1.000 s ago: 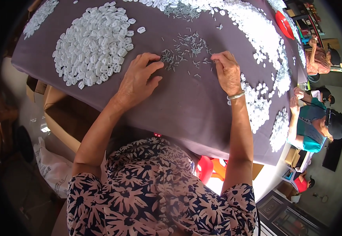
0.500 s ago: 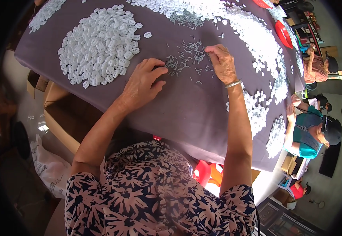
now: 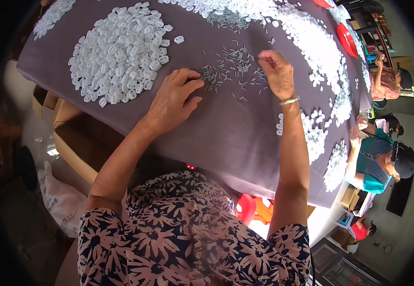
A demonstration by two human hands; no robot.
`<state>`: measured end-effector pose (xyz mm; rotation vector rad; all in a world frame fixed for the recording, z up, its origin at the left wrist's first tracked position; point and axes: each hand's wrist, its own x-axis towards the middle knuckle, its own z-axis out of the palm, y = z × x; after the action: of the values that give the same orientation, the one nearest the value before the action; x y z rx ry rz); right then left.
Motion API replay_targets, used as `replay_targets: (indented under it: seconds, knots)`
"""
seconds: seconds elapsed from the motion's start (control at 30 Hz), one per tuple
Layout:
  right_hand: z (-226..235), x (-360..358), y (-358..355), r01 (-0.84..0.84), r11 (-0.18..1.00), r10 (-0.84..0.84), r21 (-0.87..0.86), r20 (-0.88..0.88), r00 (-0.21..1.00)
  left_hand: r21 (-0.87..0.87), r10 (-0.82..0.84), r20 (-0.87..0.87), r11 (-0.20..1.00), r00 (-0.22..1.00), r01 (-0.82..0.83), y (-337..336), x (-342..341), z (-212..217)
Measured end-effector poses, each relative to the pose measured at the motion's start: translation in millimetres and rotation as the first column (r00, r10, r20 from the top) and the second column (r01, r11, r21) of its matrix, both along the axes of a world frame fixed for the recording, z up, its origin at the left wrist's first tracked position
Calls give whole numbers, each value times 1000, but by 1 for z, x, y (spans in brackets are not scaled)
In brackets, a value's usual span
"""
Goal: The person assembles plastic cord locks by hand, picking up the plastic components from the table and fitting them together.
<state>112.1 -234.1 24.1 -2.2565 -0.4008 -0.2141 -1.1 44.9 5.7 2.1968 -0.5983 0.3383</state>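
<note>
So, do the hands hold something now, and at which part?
It cannot be told. The right hand is pinched above the small grey pins; any pin between its fingertips is too small to see. The left hand rests flat, holding nothing.

One table (image 3: 245, 143) under a purple-grey cloth carries one rounded heap of white plastic pieces (image 3: 119, 52) toward its left edge, one long band of the same white pieces (image 3: 312, 43) running from its far edge down its right edge, and one loose scatter of small thin pins (image 3: 231, 66) near its middle, each far too many to count. Two hands work over the pins, the left hand (image 3: 176, 97) and the right hand (image 3: 276, 71), the right wrist wearing one bracelet (image 3: 289, 100). Two red dishes (image 3: 344, 38) show at the far right corner, one cardboard box (image 3: 80, 143) stands below the left edge, and three other people (image 3: 383, 159) sit beyond the right edge.
</note>
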Motion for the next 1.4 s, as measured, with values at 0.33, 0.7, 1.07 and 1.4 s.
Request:
replay_targets:
  seconds: [0.33, 0.7, 1.07, 1.4]
  knots:
    - [-7, 27, 2, -14, 980, 7, -198, -35, 999, -14, -8, 21, 1000, 1000, 8, -1, -1, 1]
    - [7, 14, -8, -115, 993, 110, -10, -212, 971, -36, 3, 46, 999, 999, -1, 0, 1, -4]
    - [13, 16, -6, -16, 983, -20, -182, -193, 981, -34, 9, 12, 999, 1000, -8, -1, -2, -3]
    - [6, 23, 5, -91, 990, 58, -109, -277, 959, -42, 9, 12, 999, 1000, -8, -1, -1, -1]
